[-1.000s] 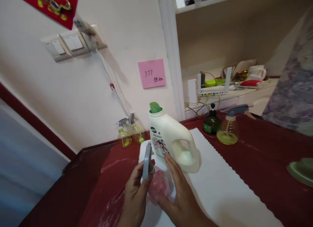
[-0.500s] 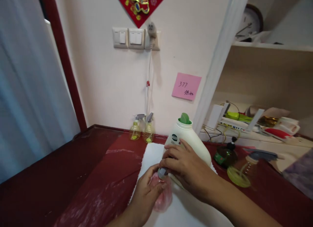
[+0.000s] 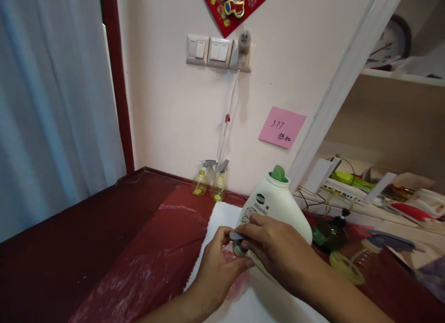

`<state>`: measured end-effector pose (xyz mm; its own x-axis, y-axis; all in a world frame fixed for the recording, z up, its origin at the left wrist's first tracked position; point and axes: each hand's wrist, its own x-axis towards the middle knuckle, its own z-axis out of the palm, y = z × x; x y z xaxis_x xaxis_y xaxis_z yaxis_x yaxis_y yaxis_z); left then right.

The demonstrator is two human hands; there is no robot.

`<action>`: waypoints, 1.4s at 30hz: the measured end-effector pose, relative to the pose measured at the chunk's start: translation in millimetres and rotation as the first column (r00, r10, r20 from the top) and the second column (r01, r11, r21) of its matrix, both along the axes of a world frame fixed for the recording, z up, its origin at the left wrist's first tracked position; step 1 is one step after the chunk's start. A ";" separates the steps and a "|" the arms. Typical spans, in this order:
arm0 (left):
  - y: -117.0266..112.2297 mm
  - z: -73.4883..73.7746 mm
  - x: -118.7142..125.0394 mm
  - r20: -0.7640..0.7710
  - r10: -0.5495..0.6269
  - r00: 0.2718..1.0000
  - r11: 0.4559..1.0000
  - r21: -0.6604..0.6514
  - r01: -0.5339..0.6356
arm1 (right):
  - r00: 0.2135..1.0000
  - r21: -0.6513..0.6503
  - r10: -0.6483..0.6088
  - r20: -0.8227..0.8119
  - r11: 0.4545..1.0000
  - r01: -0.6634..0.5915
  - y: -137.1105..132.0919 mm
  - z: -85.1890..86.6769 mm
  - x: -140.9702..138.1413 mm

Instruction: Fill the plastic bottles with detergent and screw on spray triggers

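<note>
My left hand (image 3: 213, 272) is wrapped round the neck of a pink clear spray bottle (image 3: 239, 286), which stands on a white cloth (image 3: 222, 216). My right hand (image 3: 274, 249) has its fingers closed on the grey spray head (image 3: 237, 236) at the bottle's top, and they hide most of it. Just behind that hand is a large cream detergent jug (image 3: 294, 212). Its uncapped mouth has a green piece (image 3: 278, 173) poking out.
Two yellow spray bottles (image 3: 199, 183) stand against the wall. To the right are a dark green pump bottle (image 3: 330, 232) and a yellowish spray bottle (image 3: 351, 269). A router (image 3: 342, 193) sits on the shelf. Red plastic sheeting (image 3: 149, 253) covers part of the table.
The view has turned left, so everything sits further right. Both hands keep to the pink bottle; the grey spray head now looks turned, and more of the jug's label shows.
</note>
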<state>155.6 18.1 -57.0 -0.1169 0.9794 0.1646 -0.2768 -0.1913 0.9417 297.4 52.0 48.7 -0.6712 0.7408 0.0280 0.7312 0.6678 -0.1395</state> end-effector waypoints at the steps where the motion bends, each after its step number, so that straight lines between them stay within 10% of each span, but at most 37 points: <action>1: 1.0 1.3 0.8 -0.005 0.019 1.000 1.000 -0.010 -0.019 | 1.000 0.002 -0.007 0.012 1.000 0.007 -0.7 0.0 -0.4; 16: -1.9 -5.6 -6.9 -0.366 0.042 0.930 0.996 0.089 -0.010 | 0.986 -0.010 -0.139 0.094 0.990 0.141 -5.0 7.3 -15.3; 28: -2.1 -0.4 0.2 -0.204 0.064 0.977 0.997 0.051 -0.055 | 0.960 0.126 -0.172 0.222 0.981 0.146 -12.1 3.3 -27.8; 42: -3.6 -0.8 -9.1 -0.374 -0.013 0.927 0.993 0.100 0.054 | 0.976 0.128 -0.112 0.185 0.988 0.089 -7.9 0.3 -19.0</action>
